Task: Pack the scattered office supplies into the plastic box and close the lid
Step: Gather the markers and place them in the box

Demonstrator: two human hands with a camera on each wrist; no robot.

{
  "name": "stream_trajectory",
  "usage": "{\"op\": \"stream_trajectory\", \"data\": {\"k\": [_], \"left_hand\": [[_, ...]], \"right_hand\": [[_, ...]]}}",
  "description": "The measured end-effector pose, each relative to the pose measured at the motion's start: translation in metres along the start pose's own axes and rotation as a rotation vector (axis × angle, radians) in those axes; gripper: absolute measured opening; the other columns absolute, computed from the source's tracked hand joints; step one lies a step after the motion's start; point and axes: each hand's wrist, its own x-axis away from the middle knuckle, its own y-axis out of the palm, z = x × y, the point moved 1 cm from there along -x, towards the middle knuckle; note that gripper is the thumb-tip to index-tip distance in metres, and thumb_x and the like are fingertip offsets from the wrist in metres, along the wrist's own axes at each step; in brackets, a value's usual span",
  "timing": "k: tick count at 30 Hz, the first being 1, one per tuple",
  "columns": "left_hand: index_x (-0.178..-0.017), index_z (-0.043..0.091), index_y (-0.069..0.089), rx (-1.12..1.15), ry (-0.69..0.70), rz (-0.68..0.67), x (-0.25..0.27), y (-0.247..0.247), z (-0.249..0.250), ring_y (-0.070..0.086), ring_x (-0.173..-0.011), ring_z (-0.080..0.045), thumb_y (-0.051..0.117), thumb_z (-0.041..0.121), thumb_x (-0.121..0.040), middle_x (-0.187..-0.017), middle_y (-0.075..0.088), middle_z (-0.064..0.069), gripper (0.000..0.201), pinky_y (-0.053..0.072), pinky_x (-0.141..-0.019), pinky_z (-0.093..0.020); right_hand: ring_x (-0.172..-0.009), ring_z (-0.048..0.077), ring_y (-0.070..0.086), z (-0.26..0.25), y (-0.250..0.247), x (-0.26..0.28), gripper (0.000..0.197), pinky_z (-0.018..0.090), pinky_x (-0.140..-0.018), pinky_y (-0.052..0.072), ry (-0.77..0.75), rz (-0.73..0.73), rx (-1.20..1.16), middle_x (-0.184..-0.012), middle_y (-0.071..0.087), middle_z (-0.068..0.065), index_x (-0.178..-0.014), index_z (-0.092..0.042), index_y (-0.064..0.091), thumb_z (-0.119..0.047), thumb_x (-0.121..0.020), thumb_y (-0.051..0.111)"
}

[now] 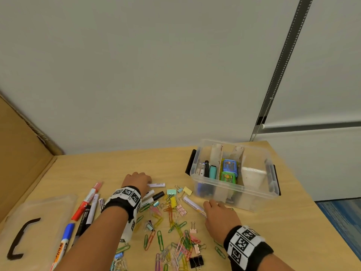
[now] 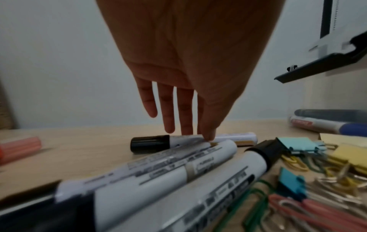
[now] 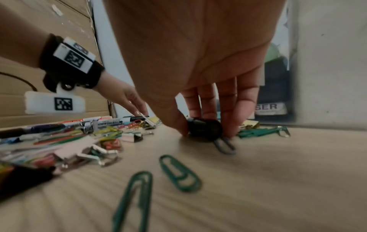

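Note:
The clear plastic box stands open at the back right, with pens, a highlighter and small coloured cases in its compartments. My left hand reaches down onto a white marker with a black cap that lies on the table. Its thumb and fingertips pinch the barrel from both sides. My right hand is just in front of the box. Its thumb and fingers grip the black cap of another white marker, which lies on the table.
The box's clear lid with a black handle lies at the far left. Several markers lie between it and my left arm. Coloured paper clips and binder clips are scattered between my hands. A cardboard wall borders the left.

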Motion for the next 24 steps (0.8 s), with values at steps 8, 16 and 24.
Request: {"op": "stream_trajectory", "data": {"k": [8, 16, 24], "left_hand": [[-0.113, 0.025, 0.056, -0.075, 0.024, 0.019, -0.010, -0.001, 0.005, 0.056, -0.101, -0.022, 0.047, 0.017, -0.091, -0.111, 0.057, -0.001, 0.025, 0.036, -0.093, -0.034], [-0.116, 0.025, 0.050, 0.221, 0.016, 0.370, 0.020, -0.007, 0.002, 0.057, -0.086, -0.018, 0.042, 0.019, -0.096, -0.112, 0.050, 0.004, 0.023, 0.037, -0.089, -0.034], [-0.118, 0.020, 0.047, 0.469, 0.001, 0.424, 0.075, -0.002, 0.014, 0.055, -0.061, -0.012, 0.041, 0.028, -0.098, -0.109, 0.043, 0.005, 0.023, 0.049, -0.050, -0.025]], "right_hand": [[-0.094, 0.018, 0.056, 0.001, -0.040, 0.020, 0.028, 0.023, -0.071, 0.038, -0.164, 0.207, -0.204, -0.113, 0.048, -0.002, -0.125, -0.022, 0.053, -0.023, -0.099, 0.042], [-0.079, 0.005, 0.057, 0.030, -0.118, 0.034, 0.013, 0.018, -0.067, 0.050, -0.136, 0.736, -0.582, -0.091, 0.059, -0.008, -0.102, -0.020, 0.058, -0.025, -0.090, 0.060], [-0.069, 0.017, 0.055, 0.022, -0.137, -0.017, 0.012, 0.028, -0.059, 0.048, 0.090, 0.532, -0.096, -0.090, 0.058, -0.001, -0.103, -0.017, 0.054, -0.024, -0.093, 0.052]]}}
